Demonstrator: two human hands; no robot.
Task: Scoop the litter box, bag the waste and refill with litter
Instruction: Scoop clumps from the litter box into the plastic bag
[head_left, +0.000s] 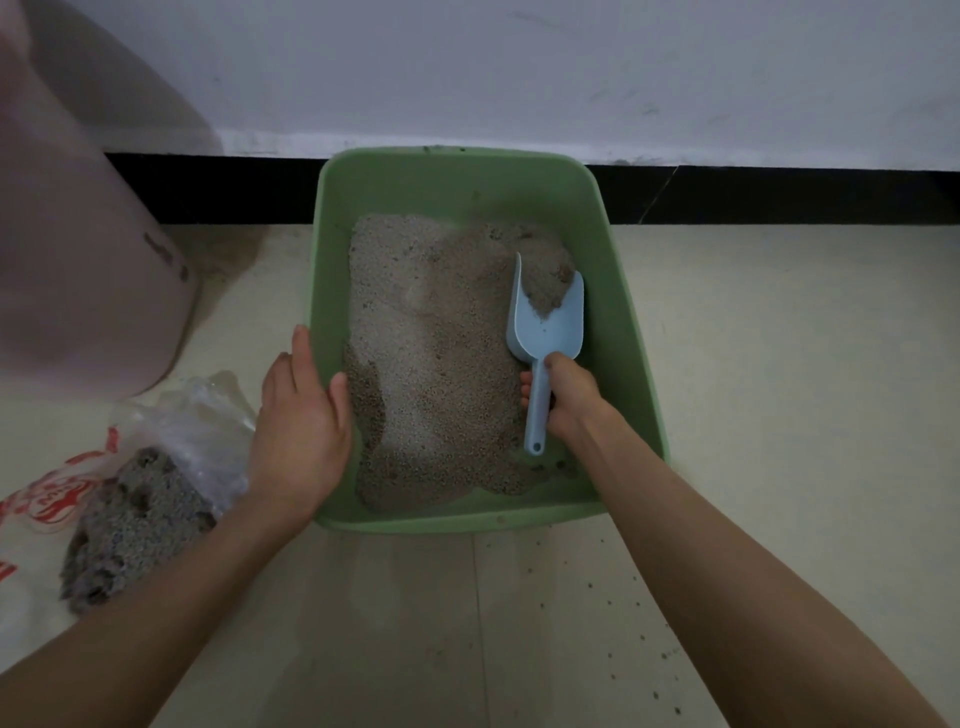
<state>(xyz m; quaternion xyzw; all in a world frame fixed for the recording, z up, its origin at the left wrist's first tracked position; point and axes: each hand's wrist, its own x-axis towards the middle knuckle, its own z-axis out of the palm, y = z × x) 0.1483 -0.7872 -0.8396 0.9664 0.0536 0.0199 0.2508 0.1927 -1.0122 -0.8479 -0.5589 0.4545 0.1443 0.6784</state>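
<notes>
Nearest the camera, two bare forearms reach forward over a pale tiled floor (415, 623) dotted with stray litter grains on its right side. Left of the left forearm lies a clear plastic bag (171, 431) with red print, holding a grey clumped mass of waste litter (135, 525). The left hand (301, 426) rests on the left rim of the green litter box (628, 364), fingers straight along the outer wall and the thumb hooked over the rim to the inside. Across the box from it, the right hand (569, 397) is curled tightly round the handle of a light blue scoop (545, 332), the handle's end sticking out towards the camera below the fist. Just beyond that grip the scoop's bowl points away, dug into the litter (431, 353) near the box's far right corner and partly filled with it. Beyond the left hand stands a pink container (78, 260). Farthest off, a black baseboard (779, 195) runs under a white wall (519, 67).
</notes>
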